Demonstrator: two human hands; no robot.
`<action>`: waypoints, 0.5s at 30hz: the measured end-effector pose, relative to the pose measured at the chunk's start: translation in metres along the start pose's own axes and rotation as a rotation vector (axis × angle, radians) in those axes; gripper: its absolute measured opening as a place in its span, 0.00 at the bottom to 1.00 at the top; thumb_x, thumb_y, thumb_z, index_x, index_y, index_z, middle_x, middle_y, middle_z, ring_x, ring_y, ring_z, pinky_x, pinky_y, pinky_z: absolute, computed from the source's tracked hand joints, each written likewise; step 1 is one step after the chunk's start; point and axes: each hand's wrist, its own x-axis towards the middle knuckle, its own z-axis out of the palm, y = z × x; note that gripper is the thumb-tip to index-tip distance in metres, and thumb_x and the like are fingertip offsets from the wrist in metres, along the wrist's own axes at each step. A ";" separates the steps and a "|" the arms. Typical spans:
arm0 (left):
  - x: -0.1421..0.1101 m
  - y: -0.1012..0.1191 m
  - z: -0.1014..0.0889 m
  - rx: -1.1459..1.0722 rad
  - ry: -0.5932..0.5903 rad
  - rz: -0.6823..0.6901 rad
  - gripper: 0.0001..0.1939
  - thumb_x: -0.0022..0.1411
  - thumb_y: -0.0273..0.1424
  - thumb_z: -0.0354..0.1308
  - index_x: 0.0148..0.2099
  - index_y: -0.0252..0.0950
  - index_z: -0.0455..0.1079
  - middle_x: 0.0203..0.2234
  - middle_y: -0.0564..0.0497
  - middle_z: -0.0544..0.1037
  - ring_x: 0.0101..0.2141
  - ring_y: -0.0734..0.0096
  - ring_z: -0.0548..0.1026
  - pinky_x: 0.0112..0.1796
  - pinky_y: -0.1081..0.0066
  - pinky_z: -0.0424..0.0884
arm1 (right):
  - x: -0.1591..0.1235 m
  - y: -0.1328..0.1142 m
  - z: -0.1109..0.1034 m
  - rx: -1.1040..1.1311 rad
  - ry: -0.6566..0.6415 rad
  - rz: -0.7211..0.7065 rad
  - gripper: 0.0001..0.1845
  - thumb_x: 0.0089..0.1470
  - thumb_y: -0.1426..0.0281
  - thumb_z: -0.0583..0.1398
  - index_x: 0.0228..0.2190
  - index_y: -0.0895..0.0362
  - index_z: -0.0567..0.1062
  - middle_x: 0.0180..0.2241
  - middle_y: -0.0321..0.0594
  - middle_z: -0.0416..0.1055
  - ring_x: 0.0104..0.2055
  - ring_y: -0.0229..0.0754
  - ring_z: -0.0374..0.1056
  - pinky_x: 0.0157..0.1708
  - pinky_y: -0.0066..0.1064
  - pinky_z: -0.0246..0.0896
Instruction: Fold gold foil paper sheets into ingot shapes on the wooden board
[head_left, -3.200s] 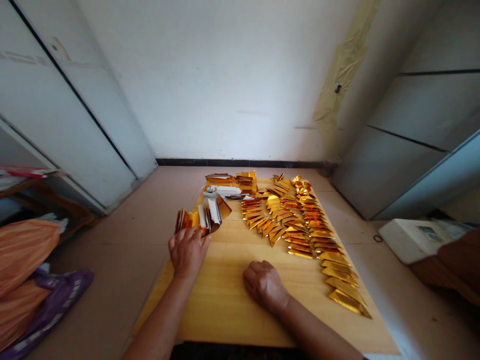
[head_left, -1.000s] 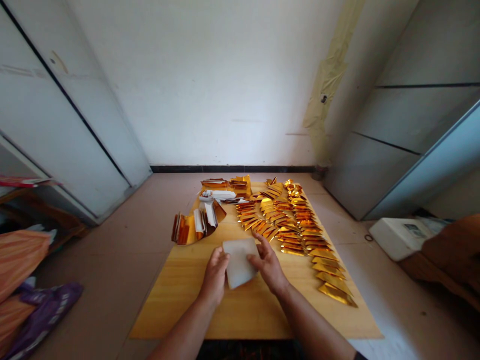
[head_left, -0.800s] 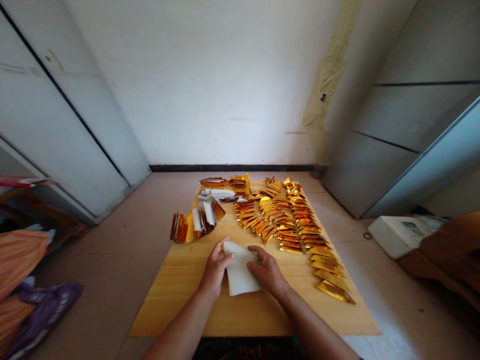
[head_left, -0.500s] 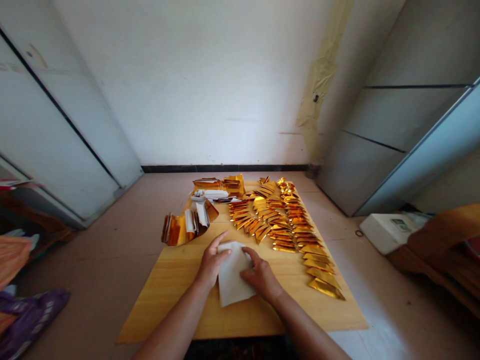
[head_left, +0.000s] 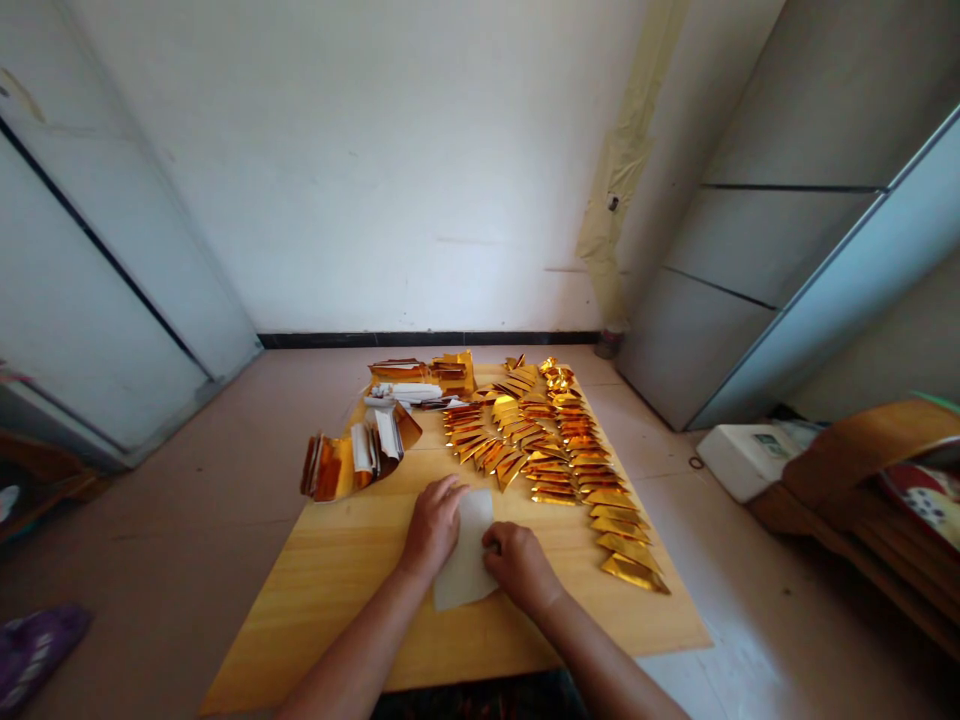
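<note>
on the yellow wooden worktop point(head_left: 322, 610), the open left grip point(head_left: 433, 525) presses a soft white paper sheet point(head_left: 465, 565). the curled right grip point(head_left: 519, 568) may pinch it, i cannot tell. a hard push could crease it or slide it into the shiny gold paper triangles point(head_left: 626, 545).

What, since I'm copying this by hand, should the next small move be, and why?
Probably fold one corner of the white sheet over: the left hand and right hand hold it flat on the wooden table, and the gold foil pieces lined up beside it are folded into triangles.
</note>
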 end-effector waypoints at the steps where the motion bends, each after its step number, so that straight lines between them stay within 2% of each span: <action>1: 0.000 0.004 -0.003 0.093 0.018 0.013 0.20 0.53 0.18 0.48 0.44 0.38 0.73 0.47 0.44 0.74 0.46 0.60 0.71 0.46 0.57 0.68 | 0.000 -0.003 0.000 -0.058 -0.005 0.007 0.15 0.41 0.81 0.55 0.30 0.60 0.78 0.31 0.42 0.76 0.34 0.39 0.68 0.34 0.24 0.56; 3: -0.001 0.012 -0.012 0.194 0.019 0.067 0.18 0.56 0.19 0.50 0.44 0.39 0.73 0.49 0.44 0.73 0.48 0.56 0.68 0.47 0.53 0.65 | 0.000 -0.006 0.000 -0.146 -0.014 0.025 0.15 0.42 0.81 0.54 0.32 0.59 0.78 0.33 0.44 0.76 0.35 0.40 0.69 0.34 0.24 0.56; 5: -0.005 0.021 -0.022 0.163 -0.017 0.151 0.15 0.57 0.20 0.51 0.42 0.39 0.74 0.46 0.45 0.75 0.48 0.57 0.68 0.47 0.53 0.64 | 0.002 -0.007 0.002 -0.196 -0.017 0.041 0.15 0.43 0.81 0.54 0.32 0.59 0.77 0.33 0.44 0.76 0.35 0.40 0.70 0.34 0.24 0.55; 7: -0.014 0.029 -0.031 0.041 -0.121 0.245 0.11 0.58 0.23 0.52 0.38 0.38 0.74 0.38 0.46 0.77 0.42 0.63 0.71 0.45 0.60 0.67 | 0.003 -0.006 0.004 -0.206 -0.014 0.049 0.15 0.44 0.80 0.54 0.31 0.59 0.77 0.32 0.44 0.76 0.35 0.40 0.70 0.33 0.24 0.55; 9: -0.025 0.034 -0.038 -0.043 -0.272 0.267 0.10 0.57 0.28 0.56 0.43 0.37 0.72 0.41 0.46 0.76 0.43 0.64 0.71 0.47 0.62 0.68 | 0.004 -0.004 0.004 -0.187 -0.012 0.058 0.13 0.45 0.80 0.54 0.30 0.59 0.77 0.31 0.43 0.76 0.34 0.40 0.70 0.32 0.24 0.55; 12: -0.041 0.036 -0.045 -0.052 -0.398 0.250 0.32 0.46 0.39 0.66 0.54 0.38 0.66 0.50 0.43 0.71 0.49 0.56 0.68 0.50 0.57 0.66 | 0.006 -0.002 0.002 -0.115 -0.013 0.065 0.12 0.45 0.79 0.55 0.29 0.59 0.78 0.30 0.42 0.76 0.34 0.39 0.70 0.33 0.24 0.56; 14: -0.047 0.035 -0.046 -0.026 -0.426 0.241 0.38 0.42 0.41 0.68 0.56 0.37 0.64 0.53 0.41 0.68 0.52 0.52 0.66 0.51 0.53 0.65 | 0.007 -0.001 -0.002 -0.050 -0.027 0.075 0.11 0.44 0.79 0.56 0.29 0.59 0.78 0.30 0.41 0.76 0.33 0.39 0.70 0.33 0.24 0.57; 15: -0.049 0.034 -0.047 -0.011 -0.431 0.240 0.38 0.42 0.41 0.67 0.56 0.37 0.64 0.54 0.40 0.68 0.53 0.51 0.66 0.51 0.52 0.65 | 0.007 0.000 -0.003 -0.010 -0.042 0.086 0.11 0.43 0.79 0.57 0.29 0.59 0.77 0.29 0.40 0.76 0.32 0.38 0.69 0.32 0.24 0.58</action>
